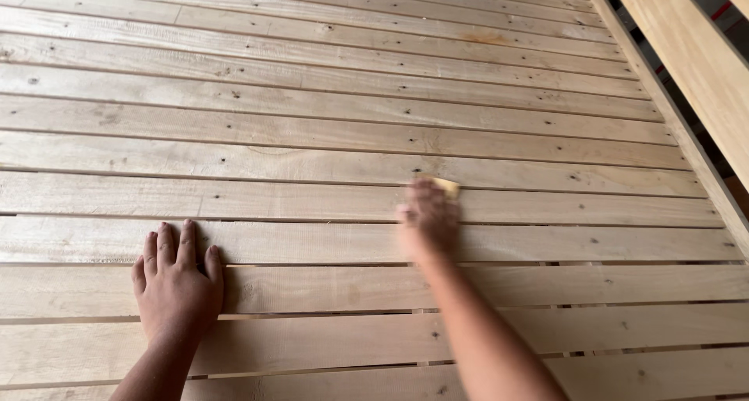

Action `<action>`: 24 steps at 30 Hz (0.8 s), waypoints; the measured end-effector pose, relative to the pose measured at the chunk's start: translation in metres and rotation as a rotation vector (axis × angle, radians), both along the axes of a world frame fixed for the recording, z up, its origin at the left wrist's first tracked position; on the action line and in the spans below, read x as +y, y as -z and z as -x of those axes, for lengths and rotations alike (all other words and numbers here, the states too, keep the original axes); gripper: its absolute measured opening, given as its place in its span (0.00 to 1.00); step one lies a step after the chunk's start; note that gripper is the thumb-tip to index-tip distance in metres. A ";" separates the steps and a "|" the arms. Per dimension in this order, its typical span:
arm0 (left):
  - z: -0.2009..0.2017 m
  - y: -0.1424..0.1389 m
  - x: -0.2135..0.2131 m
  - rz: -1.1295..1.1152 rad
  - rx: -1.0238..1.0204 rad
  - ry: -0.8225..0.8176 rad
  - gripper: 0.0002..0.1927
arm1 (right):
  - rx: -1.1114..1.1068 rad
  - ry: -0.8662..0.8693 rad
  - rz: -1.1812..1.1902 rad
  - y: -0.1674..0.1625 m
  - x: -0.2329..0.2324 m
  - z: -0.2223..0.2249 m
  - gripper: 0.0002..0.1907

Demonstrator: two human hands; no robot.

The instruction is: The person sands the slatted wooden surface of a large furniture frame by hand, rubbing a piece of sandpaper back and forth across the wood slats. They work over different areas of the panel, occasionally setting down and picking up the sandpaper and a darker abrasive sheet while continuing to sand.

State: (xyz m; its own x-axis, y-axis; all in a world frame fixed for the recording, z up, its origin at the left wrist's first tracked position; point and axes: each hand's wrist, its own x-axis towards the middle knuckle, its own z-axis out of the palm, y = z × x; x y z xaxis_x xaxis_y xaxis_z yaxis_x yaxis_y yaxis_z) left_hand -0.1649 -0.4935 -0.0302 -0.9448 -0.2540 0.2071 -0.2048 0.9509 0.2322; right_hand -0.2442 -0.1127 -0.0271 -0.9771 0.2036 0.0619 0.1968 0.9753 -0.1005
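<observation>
A small tan piece (447,186), blurred, lay flat on the pale wooden slats (312,167), peeking from under the right hand's (427,218) fingertips.

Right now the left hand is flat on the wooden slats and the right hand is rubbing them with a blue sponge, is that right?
Not quite. The head view shows the left hand flat on the slats, but the right hand holds a small tan piece, not a blue sponge.

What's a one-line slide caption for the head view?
Left hand flat on pale wooden slats; blurred right hand presses a small tan pad against a slat.
</observation>
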 end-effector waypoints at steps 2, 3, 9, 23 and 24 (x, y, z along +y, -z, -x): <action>0.000 0.003 -0.001 0.007 0.018 0.012 0.35 | 0.016 -0.311 -0.097 0.004 -0.071 -0.006 0.35; 0.000 0.004 -0.001 -0.010 0.022 0.017 0.35 | 0.093 -0.490 -0.035 0.009 -0.102 -0.024 0.32; -0.002 0.006 -0.003 -0.036 0.029 0.023 0.35 | -0.035 -0.429 0.021 0.015 -0.078 -0.032 0.29; 0.005 0.012 -0.001 -0.010 0.034 0.035 0.32 | 0.161 -0.373 -0.074 0.016 -0.149 0.007 0.31; 0.006 0.012 0.000 -0.036 0.018 0.017 0.31 | 0.171 -0.577 0.452 0.017 -0.191 0.005 0.29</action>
